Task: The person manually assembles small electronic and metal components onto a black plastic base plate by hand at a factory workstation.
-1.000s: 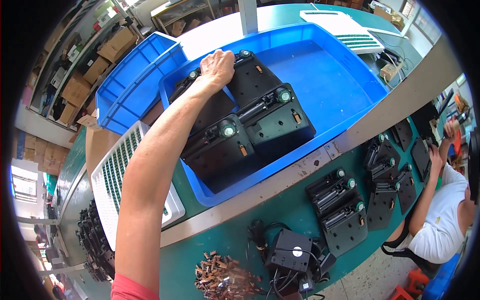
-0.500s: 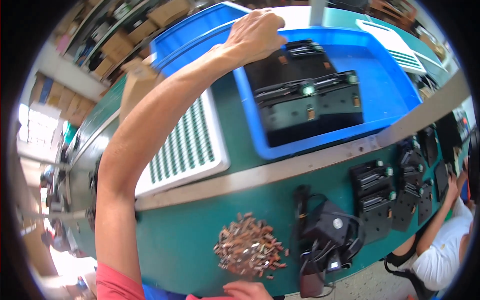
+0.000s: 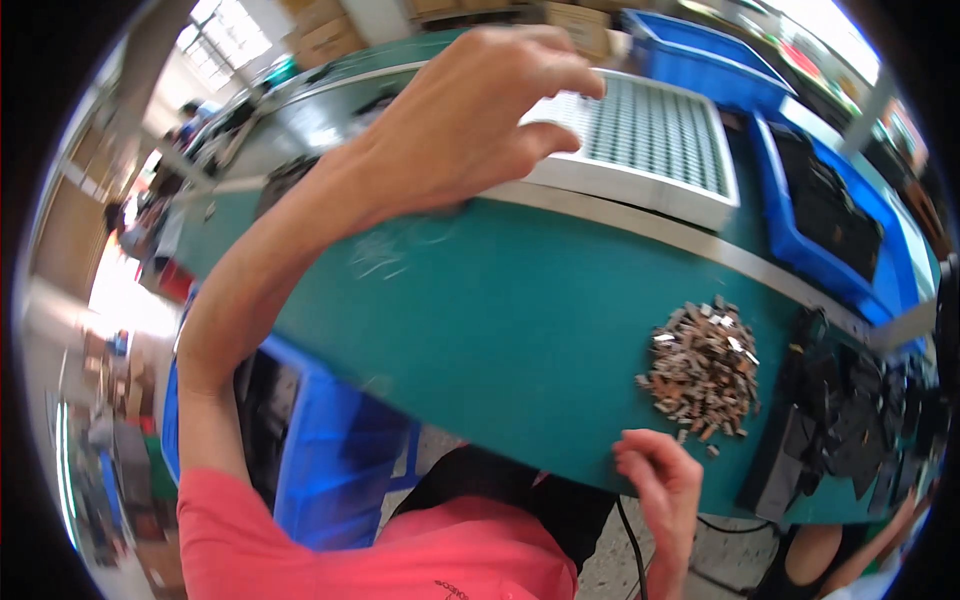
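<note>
My left hand (image 3: 480, 120) is raised over the near edge of the white slotted tray (image 3: 640, 190), thumb and fingers apart with nothing visible between them. At the bench's front edge, my right hand (image 3: 665, 485) has its fingers curled in toward the thumb. Whether a small piece is pinched there I cannot make out. Just beyond that hand lies a heap of small metal and brown pieces (image 3: 705, 370) on the green bench top (image 3: 500, 330).
Black device parts (image 3: 830, 200) lie in a blue tray (image 3: 785, 220) at the right. More black parts and cables (image 3: 845, 410) crowd the bench's right end. A blue crate (image 3: 340, 450) stands below the bench at left. A co-worker's arm (image 3: 880, 545) shows at lower right.
The view has swung left. My left hand has gone from the blue tray of black parts to the white slotted tray, its fingers now spread. My right hand shows more fully beside the heap.
</note>
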The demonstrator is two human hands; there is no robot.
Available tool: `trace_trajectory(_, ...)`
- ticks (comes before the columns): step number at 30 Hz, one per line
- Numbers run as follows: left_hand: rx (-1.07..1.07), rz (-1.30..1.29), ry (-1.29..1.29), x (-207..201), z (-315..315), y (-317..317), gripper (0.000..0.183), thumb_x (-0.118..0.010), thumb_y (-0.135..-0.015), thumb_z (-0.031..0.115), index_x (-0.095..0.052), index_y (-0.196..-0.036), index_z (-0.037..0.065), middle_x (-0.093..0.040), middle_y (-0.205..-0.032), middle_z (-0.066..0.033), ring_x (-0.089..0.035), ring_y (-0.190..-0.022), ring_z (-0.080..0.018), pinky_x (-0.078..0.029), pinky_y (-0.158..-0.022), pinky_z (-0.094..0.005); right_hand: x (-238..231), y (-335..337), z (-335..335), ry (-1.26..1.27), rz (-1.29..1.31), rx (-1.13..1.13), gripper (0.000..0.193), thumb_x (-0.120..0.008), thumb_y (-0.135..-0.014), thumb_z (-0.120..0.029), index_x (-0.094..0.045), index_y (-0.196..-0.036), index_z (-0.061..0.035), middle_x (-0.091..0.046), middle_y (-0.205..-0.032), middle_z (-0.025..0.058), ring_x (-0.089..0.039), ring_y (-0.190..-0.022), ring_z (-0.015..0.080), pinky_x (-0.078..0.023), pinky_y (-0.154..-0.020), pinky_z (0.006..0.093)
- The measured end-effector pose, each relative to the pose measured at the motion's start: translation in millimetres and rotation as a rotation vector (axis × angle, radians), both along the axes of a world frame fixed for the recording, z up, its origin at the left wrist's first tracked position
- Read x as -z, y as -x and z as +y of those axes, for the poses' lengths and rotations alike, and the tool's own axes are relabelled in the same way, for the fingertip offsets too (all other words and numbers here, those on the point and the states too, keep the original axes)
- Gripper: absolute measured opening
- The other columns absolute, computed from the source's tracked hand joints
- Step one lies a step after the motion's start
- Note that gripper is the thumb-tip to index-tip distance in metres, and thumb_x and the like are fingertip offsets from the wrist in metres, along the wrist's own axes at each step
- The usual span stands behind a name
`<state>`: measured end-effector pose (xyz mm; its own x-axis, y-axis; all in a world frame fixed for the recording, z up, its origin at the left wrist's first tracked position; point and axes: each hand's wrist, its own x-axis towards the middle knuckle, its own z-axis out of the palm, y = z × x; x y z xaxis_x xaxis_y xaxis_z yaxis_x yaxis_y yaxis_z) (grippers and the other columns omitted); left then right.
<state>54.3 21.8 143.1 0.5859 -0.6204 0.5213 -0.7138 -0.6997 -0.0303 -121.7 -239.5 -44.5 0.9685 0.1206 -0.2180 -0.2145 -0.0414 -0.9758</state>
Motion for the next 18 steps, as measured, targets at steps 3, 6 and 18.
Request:
trace_trajectory(3,-0.222,0.018,-0.004,-6.1,90.3,73.0,0.035,-0.072,-0.074,0.003,-0.065,-0.108,0.002,-0.064,-0.101,-0.0084,-0.063,-0.088,-0.0222,-0.049,-0.077,-0.0335,-0.3,-5.3,7.0,0.005,0.062,0.024,0.015,-0.061,-0.088,0.002,-0.065,-0.103,0.0024,-0.068,-0.089,0.0086,-0.064,-0.079,0.0127,-0.053,-0.069,0.0242)
trace_trajectory(6,-0.546,-0.009,0.082,-12.5,165.3,141.1,0.033,-0.072,-0.075,0.007,-0.065,-0.107,0.001,-0.065,-0.099,-0.0098,-0.063,-0.088,-0.0220,-0.049,-0.078,-0.0334,-5.5,-2.8,3.3,0.102,0.052,0.031,0.014,-0.060,-0.091,-0.002,-0.064,-0.104,0.0019,-0.067,-0.086,0.0062,-0.062,-0.075,0.0096,-0.050,-0.065,0.0205)
trace_trajectory(18,-1.684,0.198,0.186,112.2,379.1,417.7,0.041,-0.072,-0.066,0.017,-0.068,-0.104,0.001,-0.066,-0.097,-0.0178,-0.063,-0.094,-0.0325,-0.049,-0.084,-0.0382,-26.1,-36.1,58.6,0.284,-0.112,-0.289,0.013,-0.062,-0.083,-0.001,-0.065,-0.095,0.0023,-0.063,-0.073,0.0051,-0.058,-0.066,0.0109,-0.047,-0.060,0.0246)
